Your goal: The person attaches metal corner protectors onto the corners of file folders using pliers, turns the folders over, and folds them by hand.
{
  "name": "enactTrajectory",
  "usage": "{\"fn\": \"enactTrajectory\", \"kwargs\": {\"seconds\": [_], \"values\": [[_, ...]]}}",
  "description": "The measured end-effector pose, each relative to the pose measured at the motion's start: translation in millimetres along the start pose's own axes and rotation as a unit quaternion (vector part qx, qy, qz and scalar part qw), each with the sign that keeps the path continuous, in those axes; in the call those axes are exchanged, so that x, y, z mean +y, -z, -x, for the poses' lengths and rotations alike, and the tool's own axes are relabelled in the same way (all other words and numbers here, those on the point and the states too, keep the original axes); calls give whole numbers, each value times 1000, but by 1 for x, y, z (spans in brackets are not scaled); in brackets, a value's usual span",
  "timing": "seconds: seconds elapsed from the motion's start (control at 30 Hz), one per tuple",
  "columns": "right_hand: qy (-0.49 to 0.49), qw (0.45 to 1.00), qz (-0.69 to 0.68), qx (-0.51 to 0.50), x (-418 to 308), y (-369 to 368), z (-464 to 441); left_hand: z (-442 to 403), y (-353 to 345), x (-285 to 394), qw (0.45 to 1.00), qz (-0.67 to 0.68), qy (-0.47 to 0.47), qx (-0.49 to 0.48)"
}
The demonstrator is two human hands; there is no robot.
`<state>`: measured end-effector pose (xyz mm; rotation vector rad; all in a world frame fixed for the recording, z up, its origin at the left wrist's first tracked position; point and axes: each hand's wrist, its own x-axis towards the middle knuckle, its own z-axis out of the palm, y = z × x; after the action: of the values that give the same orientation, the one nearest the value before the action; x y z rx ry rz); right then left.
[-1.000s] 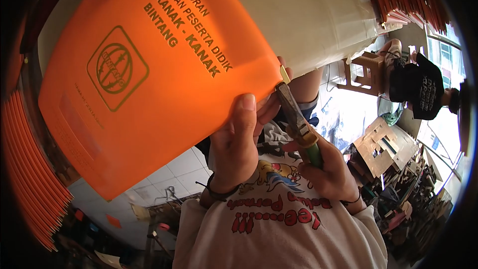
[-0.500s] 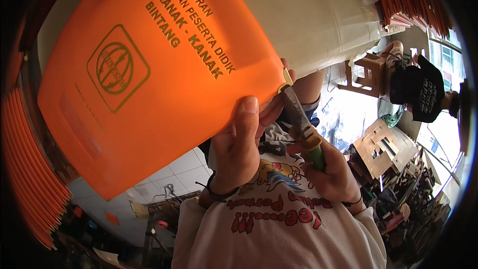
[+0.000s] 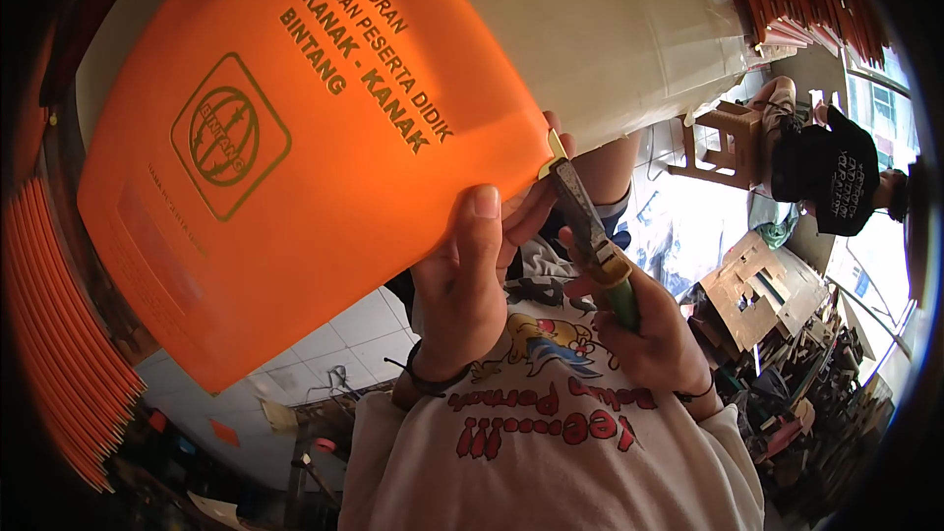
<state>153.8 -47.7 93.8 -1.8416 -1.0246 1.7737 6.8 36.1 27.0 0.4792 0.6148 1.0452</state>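
Note:
My left hand (image 3: 464,300) grips an orange report cover (image 3: 334,206) near its lower right corner, thumb on the front and fingers behind. Dark lettering and a framed round emblem are printed on the cover. A small gold-coloured metal corner piece (image 3: 556,149) sits at that corner. My right hand (image 3: 661,329) is wrapped round the green handle of a tool that looks like pliers (image 3: 582,211). The dark metal jaws touch the corner piece; whether they are clamped on it I cannot tell.
A pale covered work surface (image 3: 590,39) lies behind the cover. Orange covers (image 3: 69,334) are stacked at left, with more reddish covers (image 3: 806,0) at upper right. Another person in a black shirt (image 3: 826,172) is near a brown stool (image 3: 723,143). Scrap pieces (image 3: 787,383) are heaped at right.
The cover's corner, my left hand and the tool's jaws have shifted slightly to the left. Both hands keep their hold.

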Motion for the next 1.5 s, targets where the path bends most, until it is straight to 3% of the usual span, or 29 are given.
{"fn": "enactTrajectory", "kwargs": {"seconds": [0.27, 0.47, 0.67, 0.9, 1.03, 1.17, 1.27, 1.3, 1.33, 1.37, 1.5], "values": [[73, 995, 67, 8, 5, -3, -6, 1, 4, -4, 1000, -15, -9, -15], [13, 989, -33, 140, -1, -17, -9, 0, 5, -4, 1000, -16, -11, -19], [27, 995, 50, 85, 9, -9, -24, -2, 3, -5, 999, -33, -14, -11], [63, 987, -68, 130, 10, -12, -4, -2, 2, -3, 998, -63, -18, 3], [49, 998, -27, 4, 23, 0, 0, -2, 1, -8, 997, -66, -43, 10], [79, 993, -84, 16, 44, 13, 8, -2, -5, -6, 994, -88, -52, 24], [228, 960, -23, 159, 53, 38, 0, 0, -2, -6, 995, -81, -55, 8], [231, 949, 24, 215, 43, 50, -4, 0, -2, -6, 995, -87, -58, 5], [232, 932, 71, 270, 28, 61, -8, 1, -1, -6, 994, -92, -60, 3], [300, 893, 103, 320, 16, 70, -17, 4, 0, -5, 993, -98, -64, 2], [388, 782, 302, 382, -12, 117, -65, 11, 0, -1, 992, -113, -56, 8]]}}
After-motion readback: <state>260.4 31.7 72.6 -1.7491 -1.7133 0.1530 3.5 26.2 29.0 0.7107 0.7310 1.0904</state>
